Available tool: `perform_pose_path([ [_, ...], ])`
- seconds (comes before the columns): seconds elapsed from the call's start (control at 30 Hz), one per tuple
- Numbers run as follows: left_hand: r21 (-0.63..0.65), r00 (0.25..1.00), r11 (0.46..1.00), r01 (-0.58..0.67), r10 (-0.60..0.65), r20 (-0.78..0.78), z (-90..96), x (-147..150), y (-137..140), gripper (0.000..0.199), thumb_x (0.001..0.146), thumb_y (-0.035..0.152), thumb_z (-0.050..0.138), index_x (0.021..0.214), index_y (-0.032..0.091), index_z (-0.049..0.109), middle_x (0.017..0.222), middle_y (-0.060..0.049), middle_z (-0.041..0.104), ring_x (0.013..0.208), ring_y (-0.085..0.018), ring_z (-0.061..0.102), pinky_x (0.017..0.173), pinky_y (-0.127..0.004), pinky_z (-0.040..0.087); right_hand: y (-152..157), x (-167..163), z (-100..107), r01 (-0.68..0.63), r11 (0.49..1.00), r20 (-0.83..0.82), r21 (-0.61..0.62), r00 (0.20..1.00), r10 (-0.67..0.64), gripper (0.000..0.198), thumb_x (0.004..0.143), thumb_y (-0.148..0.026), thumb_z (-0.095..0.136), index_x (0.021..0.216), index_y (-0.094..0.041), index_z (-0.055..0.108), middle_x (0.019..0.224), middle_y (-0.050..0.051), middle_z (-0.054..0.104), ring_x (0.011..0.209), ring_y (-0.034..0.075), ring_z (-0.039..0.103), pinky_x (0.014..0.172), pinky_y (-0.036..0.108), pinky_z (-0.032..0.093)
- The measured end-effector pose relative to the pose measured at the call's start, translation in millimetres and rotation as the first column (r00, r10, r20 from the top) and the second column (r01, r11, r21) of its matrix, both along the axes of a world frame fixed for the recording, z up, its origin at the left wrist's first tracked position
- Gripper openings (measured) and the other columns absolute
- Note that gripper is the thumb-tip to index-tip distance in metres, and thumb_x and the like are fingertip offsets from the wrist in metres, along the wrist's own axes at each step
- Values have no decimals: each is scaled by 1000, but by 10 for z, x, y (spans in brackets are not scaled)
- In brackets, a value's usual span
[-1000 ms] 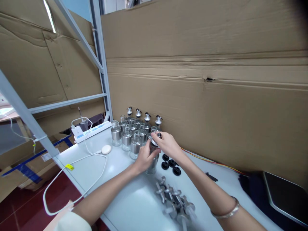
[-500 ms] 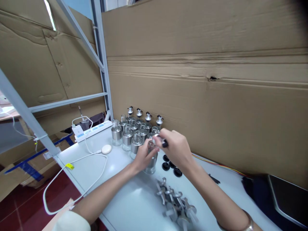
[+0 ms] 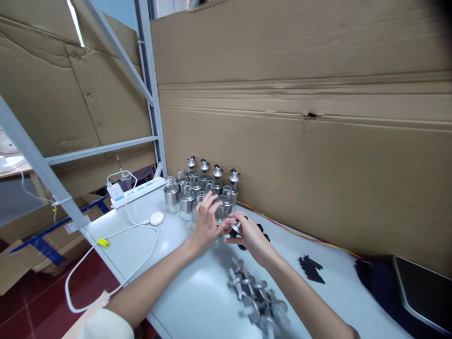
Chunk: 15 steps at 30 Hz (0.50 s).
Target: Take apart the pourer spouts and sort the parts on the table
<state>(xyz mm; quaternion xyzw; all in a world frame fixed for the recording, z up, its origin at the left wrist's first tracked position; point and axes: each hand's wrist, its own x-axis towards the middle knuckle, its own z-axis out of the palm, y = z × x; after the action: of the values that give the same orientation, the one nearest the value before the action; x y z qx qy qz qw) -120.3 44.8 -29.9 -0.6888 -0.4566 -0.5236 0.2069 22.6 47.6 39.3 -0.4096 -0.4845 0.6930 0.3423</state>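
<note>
My left hand (image 3: pixel 205 220) is raised in front of the front bottles, palm flat and fingers stretched upward, its thumb reaching toward my right hand. My right hand (image 3: pixel 251 239) is closed on a silver pourer top (image 3: pixel 236 228) with a dark base, partly covered by the fingers. Glass bottles with metal sleeves (image 3: pixel 172 195) stand in rows behind my left hand, and it hides some of them. Along the back, several bottles carry silver tops with black spouts (image 3: pixel 234 177). Black round caps (image 3: pixel 266 237) lie beside my right hand, partly hidden by it.
Several silver pourer parts (image 3: pixel 259 301) lie at the near side of the table. Black strips (image 3: pixel 310 269) lie to the right, with a dark flat device (image 3: pixel 425 292) beyond. A power strip (image 3: pixel 137 192), white cable and round white puck (image 3: pixel 157 218) are left; cardboard (image 3: pixel 300 155) stands behind.
My right hand has come down and turned, now showing the silver top. My left hand has left its grip around the bottle neck and spread its fingers. The black strips are now uncovered.
</note>
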Motion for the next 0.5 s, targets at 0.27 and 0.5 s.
perform_pose_path([
  [0.27,60,999,998,25,-26,26,304,10,-212,34,93,39,40,122,21,35,123,-13,44,125,-25,39,100,-43,33,48,14,-17,26,999,29,18,999,-27,13,76,-35,52,79,-22,48,59,-4,54,56,15,58,50,27,50],
  [0.5,-332,618,912,-240,407,673,496,-1398,-1056,40,74,29,61,102,23,34,112,-6,45,111,-21,49,93,-39,42,-6,192,99,57,993,57,100,996,-63,22,71,-42,54,73,-22,47,58,-4,51,51,13,52,50,25,42],
])
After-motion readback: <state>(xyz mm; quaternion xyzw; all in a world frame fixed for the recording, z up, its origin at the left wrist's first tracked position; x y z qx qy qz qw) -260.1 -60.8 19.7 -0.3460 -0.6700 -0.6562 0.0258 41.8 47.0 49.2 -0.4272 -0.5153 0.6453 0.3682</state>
